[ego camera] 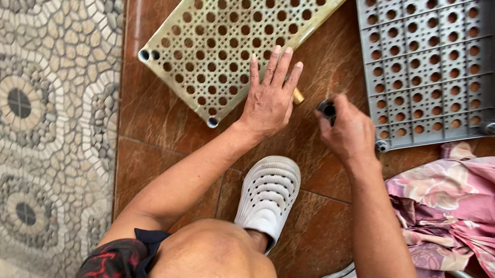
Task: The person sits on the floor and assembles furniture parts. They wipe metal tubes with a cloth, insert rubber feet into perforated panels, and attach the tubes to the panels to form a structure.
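Short dark tube [326, 109] gripped in closed right hand [350, 133] fingers, just beside grey perforated shelf panel [431, 62] corner socket [381, 146] — fitting stage, likely. Left hand [271, 97] open, flat on beige perforated panel [236, 29]. Next: tube lined up squarely with socket.

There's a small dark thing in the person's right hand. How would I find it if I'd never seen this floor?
Start at the grey perforated shelf panel on the brown floor tiles. Off its lower left corner, the right hand is closed around a short dark tube. Only its round open end shows, darker than the beige perforated panel under the left hand.
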